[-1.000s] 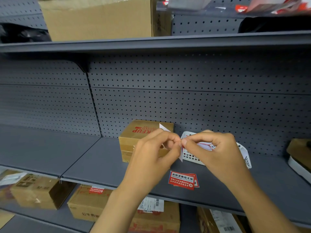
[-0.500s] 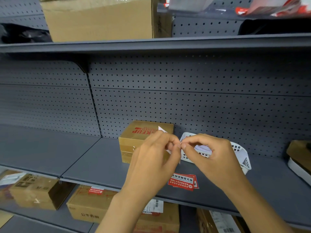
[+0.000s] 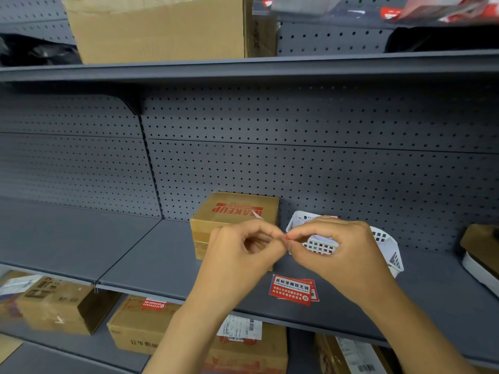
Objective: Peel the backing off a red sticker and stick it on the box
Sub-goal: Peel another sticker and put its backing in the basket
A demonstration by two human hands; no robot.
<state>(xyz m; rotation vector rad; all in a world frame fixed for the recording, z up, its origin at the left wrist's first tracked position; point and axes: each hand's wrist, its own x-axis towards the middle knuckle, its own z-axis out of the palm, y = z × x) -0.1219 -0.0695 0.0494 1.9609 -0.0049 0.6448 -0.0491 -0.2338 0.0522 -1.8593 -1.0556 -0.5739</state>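
Both hands meet fingertip to fingertip, the left hand [image 3: 237,255] and right hand [image 3: 343,255] pinching a small red sticker [image 3: 286,238] between them. The cardboard box [image 3: 229,214] sits at their 11 o'clock on the grey shelf [image 3: 135,255].

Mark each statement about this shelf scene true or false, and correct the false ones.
1. Both hands pinch a small sticker between their fingertips. True: the left hand and right hand meet at it.
2. The cardboard box stands right of the white basket. False: it stands to the left.
3. Spare red stickers lie on the shelf. True.
4. The spare stickers are inside the basket. False: they lie in front of it, near the shelf's front edge.
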